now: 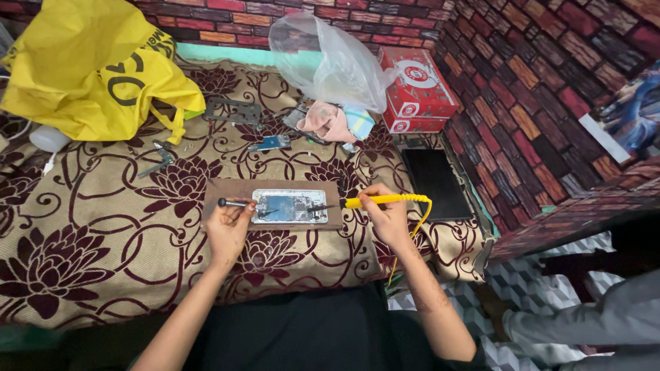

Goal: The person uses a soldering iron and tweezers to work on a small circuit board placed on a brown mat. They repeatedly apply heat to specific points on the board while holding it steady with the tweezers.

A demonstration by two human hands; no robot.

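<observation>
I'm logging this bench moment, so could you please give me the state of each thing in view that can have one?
Phone: opened, insides exposed, lying flat on a brown board.
Yellow-handled tool: held in right hand, tip on the phone.
Dark-handled tool: gripped by left hand, at the phone's left edge.
Clear plastic bag: crumpled, open.
Red box: closed.
Dark panel: lying flat, apart from the phone.

A yellow bag [82, 65], clear plastic bag [330, 62] and red boxes [416, 89] lie behind.
</observation>
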